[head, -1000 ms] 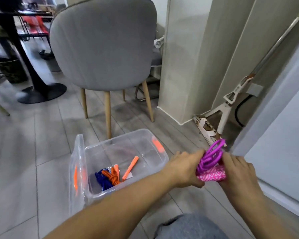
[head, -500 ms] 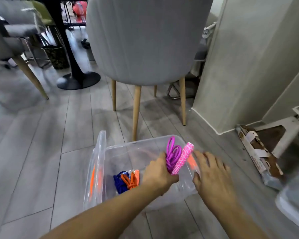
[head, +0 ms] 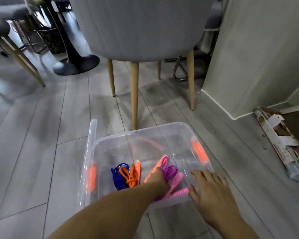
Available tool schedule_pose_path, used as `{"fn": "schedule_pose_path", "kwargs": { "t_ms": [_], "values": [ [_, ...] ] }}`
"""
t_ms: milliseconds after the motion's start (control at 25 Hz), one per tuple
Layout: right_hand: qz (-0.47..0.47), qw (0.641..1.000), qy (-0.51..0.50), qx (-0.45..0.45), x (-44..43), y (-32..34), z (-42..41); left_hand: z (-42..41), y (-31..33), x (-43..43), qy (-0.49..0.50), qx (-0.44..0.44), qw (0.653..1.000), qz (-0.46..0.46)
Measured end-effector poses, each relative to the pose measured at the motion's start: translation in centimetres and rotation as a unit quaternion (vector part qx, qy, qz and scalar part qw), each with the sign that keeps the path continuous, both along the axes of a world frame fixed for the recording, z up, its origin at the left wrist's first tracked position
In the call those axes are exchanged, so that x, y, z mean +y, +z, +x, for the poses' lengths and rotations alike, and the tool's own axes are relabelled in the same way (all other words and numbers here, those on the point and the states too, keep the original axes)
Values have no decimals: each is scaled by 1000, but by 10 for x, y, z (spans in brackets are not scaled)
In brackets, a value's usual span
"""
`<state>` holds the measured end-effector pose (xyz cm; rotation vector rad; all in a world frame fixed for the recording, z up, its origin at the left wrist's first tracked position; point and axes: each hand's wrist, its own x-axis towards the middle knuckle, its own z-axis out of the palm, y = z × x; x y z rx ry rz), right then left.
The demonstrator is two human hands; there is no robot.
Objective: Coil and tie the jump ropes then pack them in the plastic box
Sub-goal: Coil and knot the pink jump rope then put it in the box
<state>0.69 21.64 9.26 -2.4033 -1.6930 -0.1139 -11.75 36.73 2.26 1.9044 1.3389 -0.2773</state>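
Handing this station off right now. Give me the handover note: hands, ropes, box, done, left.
Left hand: down inside the plastic box, holding the coil of the purple jump rope; not yet let go.
Right hand: open, fingers flat on the box's near right rim.
Ropes: blue jump rope and orange jump rope lie bundled on the box floor, left of the purple one; its pink handles lie near the front wall.
Done: three ropes coiled and in the box.
Left: release the purple rope, withdraw the hand, probably fit the lid, which stands on edge at the box's left side.
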Motion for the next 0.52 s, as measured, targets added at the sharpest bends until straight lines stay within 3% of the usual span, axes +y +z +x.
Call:
{"fn": "schedule_pose_path", "kwargs": {
  "t_ms": [80, 200, 320, 520],
  "values": [
    [-6, 1000, -3, 9, -4, -5, 0, 6, -24, -4, -20, -22, 999, -20],
    [-14, 1000, -19, 17, -3, -8, -3, 12, -28, 0, -114, 19, 993, -14],
    [-22, 999, -27, 16, -4, -10, -4, 7, -28, 2, -278, 56, 955, 87],
    [-59, 998, -30, 23, -7, -13, -3, 8, -30, 5, -372, 102, 910, 148]
  ]
}}
